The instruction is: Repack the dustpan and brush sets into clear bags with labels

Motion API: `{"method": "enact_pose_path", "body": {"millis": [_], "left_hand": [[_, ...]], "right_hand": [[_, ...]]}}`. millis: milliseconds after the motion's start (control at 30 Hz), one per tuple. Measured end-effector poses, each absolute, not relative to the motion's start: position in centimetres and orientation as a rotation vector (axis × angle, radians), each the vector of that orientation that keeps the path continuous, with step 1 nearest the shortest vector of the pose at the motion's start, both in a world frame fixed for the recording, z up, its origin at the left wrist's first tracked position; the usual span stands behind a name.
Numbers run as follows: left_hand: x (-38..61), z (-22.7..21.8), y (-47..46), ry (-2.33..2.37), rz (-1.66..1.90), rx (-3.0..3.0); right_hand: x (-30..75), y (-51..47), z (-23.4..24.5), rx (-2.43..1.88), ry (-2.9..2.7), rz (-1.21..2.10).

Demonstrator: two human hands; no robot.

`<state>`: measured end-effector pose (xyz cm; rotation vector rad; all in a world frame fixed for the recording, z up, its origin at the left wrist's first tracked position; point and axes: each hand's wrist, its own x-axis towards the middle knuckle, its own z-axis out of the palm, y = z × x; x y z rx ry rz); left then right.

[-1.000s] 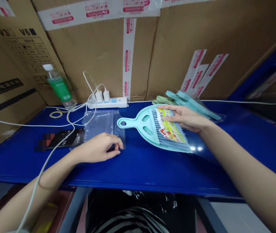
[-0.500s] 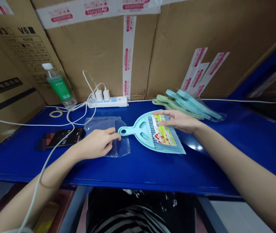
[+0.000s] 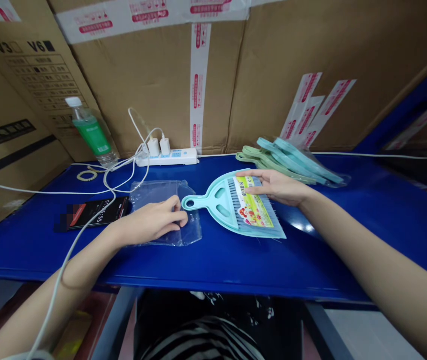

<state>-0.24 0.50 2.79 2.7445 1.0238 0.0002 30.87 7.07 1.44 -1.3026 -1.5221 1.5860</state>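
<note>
A teal dustpan and brush set (image 3: 236,207) with a bright printed label lies on the blue table (image 3: 217,260), its handle pointing left. My right hand (image 3: 277,186) grips its far edge, thumb on the label. A clear plastic bag (image 3: 160,192) lies flat to the left of the handle. My left hand (image 3: 153,222) rests on the bag's near right part, fingers pinching the plastic next to the dustpan's handle tip.
A stack of bagged teal and green dustpan sets (image 3: 292,160) lies at the back right. A phone (image 3: 96,212), white cables (image 3: 123,170), a power strip (image 3: 168,157) and a green-labelled bottle (image 3: 91,132) occupy the left. Cardboard boxes (image 3: 153,75) wall the back.
My right hand brought the dustpan set down and left onto the table, its handle now at the bag. My left hand shifted along the bag's edge and pulled it slightly.
</note>
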Motion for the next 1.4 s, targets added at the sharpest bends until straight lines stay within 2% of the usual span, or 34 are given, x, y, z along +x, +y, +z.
{"method": "enact_pose_path", "body": {"millis": [333,767,1067,1400], "left_hand": [[0.1,2.6,0.8,0.968,0.011,2.667],[1.2,2.0,0.0,0.919,0.271,2.795],[2.2,0.4,-0.2,0.759,0.542,2.895],[2.2,1.0,-0.3,0.791,0.683,2.914]], "right_hand": [[31.2,7.3,1.2,-1.288,-1.553,1.592],[30.3,6.5,1.3,-1.135,-1.51,1.658],[27.8,5.5,-0.2,-1.026,-1.489,1.634],[26.7,5.5,-1.5,-1.024,-1.369,1.631]]}}
